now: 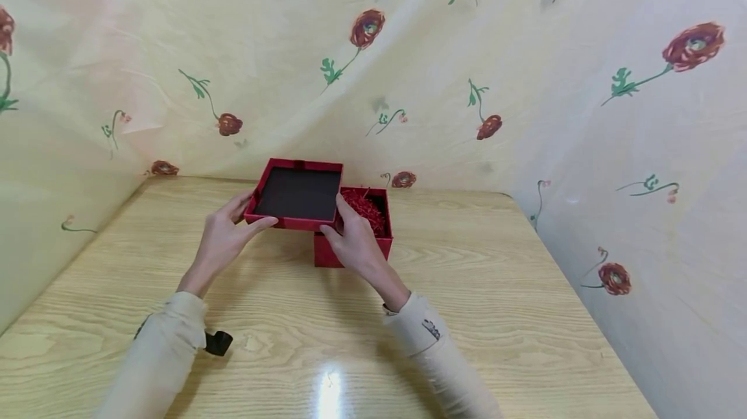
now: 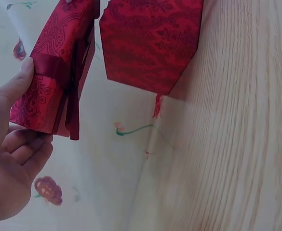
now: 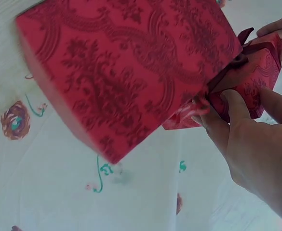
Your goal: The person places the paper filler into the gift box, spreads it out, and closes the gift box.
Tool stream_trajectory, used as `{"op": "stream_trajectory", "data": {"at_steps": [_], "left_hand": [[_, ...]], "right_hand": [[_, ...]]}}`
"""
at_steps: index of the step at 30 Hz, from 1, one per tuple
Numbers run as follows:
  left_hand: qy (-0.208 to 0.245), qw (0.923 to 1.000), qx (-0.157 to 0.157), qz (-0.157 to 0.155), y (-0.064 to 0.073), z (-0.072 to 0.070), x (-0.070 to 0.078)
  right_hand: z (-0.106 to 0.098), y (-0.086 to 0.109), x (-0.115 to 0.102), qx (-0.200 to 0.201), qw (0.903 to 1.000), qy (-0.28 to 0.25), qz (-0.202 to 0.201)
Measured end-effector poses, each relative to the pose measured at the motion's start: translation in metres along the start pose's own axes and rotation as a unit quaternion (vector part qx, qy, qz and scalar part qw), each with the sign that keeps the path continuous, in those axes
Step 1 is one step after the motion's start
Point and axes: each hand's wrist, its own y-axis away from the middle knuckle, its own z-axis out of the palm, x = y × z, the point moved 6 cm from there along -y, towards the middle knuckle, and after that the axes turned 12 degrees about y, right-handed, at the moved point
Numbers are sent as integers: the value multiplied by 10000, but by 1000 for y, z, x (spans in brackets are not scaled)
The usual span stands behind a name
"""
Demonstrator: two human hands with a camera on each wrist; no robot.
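Observation:
Both hands hold a red box lid above the table, its black inside turned up toward the head view. My left hand (image 1: 224,232) grips the lid (image 1: 299,193) at its left near corner, thumb on the rim and fingers beneath. At the right near corner my right hand (image 1: 355,240) pinches it. A dark red ribbon (image 2: 51,70) runs round the lid's side in the left wrist view. Behind the right hand stands the patterned red box (image 3: 126,67), uncovered, with red shredded paper (image 1: 364,210) inside. The lid and right hand hide part of the box.
The box stands on a light wooden table (image 1: 467,276), toward its back edge. A flower-printed cloth (image 1: 280,69) hangs behind the table and along its sides. A small black piece (image 1: 218,343) shows beside the left sleeve.

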Motion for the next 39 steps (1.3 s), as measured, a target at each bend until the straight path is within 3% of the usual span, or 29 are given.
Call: {"op": "stream_trajectory", "data": {"at_steps": [9, 24, 39], "left_hand": [[104, 9996, -11, 262, -5, 19, 8], [291, 9994, -89, 187, -9, 43, 13], [403, 9985, -164, 333, -11, 64, 21]], "right_hand": [[-19, 5, 12, 93, 9999, 50, 82], [-37, 12, 28, 21, 9991, -258, 350], [-54, 19, 43, 72, 9987, -252, 432]]}}
